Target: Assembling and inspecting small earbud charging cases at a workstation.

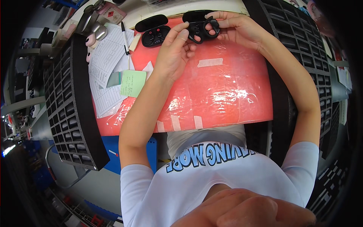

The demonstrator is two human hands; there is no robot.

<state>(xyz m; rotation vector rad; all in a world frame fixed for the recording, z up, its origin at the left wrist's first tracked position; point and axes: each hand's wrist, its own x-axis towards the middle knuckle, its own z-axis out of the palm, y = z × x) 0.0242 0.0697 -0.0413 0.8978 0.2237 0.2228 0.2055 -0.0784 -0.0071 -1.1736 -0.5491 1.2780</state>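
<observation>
At the far edge of the red mat (227, 79), my two hands are close together over an open black earbud case with its lid (193, 16) raised. My left hand (174, 53) pinches one black ear-hook earbud (195, 37) between thumb and fingers. A second ear-hook earbud (214, 25) is gripped by my right hand (242, 30), whose fingers curl around its loop. The earbuds partly hide the case's inside. Just left of my left hand stands another open black charging case (152, 24), with earbuds in it and a small lit display.
Black foam trays with many compartments flank the mat, one left (72, 106) and one right (298, 45). Written sheets (107, 56), a pen (124, 38) and a green note (133, 83) lie at left. Behind them sit small rounded cases (100, 32) and a pinkish container (113, 14).
</observation>
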